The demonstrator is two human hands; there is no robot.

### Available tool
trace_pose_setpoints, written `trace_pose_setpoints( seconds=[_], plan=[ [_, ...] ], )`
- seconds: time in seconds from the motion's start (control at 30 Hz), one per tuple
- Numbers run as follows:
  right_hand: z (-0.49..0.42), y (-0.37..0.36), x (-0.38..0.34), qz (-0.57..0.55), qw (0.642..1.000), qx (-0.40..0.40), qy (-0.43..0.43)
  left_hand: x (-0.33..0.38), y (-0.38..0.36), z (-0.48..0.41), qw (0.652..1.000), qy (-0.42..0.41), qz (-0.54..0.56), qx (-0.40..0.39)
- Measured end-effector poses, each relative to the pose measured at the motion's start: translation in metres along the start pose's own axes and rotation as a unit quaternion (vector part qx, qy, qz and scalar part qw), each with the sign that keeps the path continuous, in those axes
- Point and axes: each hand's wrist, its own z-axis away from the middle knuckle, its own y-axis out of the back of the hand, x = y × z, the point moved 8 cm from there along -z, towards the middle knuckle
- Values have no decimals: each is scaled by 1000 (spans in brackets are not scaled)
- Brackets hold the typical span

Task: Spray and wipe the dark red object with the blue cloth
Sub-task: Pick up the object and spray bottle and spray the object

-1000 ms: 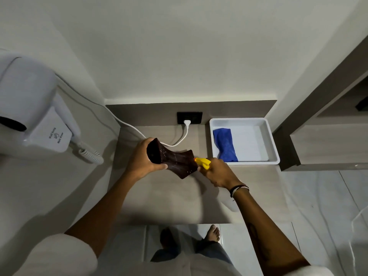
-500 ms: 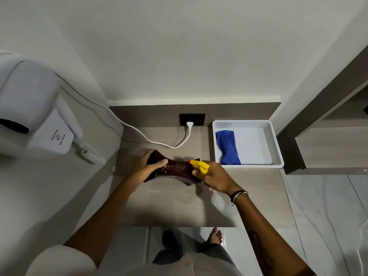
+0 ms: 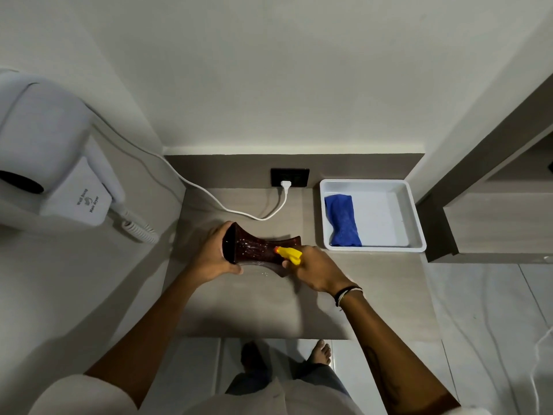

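Left hand (image 3: 214,259) is gripping the dark red flared glass vase (image 3: 254,250) sideways above the bench (image 3: 254,310) while the right hand (image 3: 314,269) is squeezing a yellow-nozzled spray bottle (image 3: 288,255); wet glass could be slipping loose.

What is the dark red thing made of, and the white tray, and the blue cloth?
The dark red vase looks like glossy glass or glazed ceramic: bright glints and droplets show on it. The white tray looks like smooth plastic, with thin walls and rounded corners. The blue cloth looks like soft, matte microfiber, folded and fuzzy. None can be told for sure.
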Motion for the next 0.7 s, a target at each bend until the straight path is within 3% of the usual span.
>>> trace_pose_setpoints(
  seconds=[0.13,0.23,0.43,0.7],
  plan=[
    [8,9,33,43,996,19,-72,9,4,1,999,-35,7,-1],
    [15,15,50,7,995,36,-93,11,7,-1,999,-25,12,15],
    [22,29,45,-86,991,91,-42,-3,11,1,980,124,148,51],
    [20,21,40,-87,994,65,-29,-12,1,10,953,238,184,29]
  ],
)
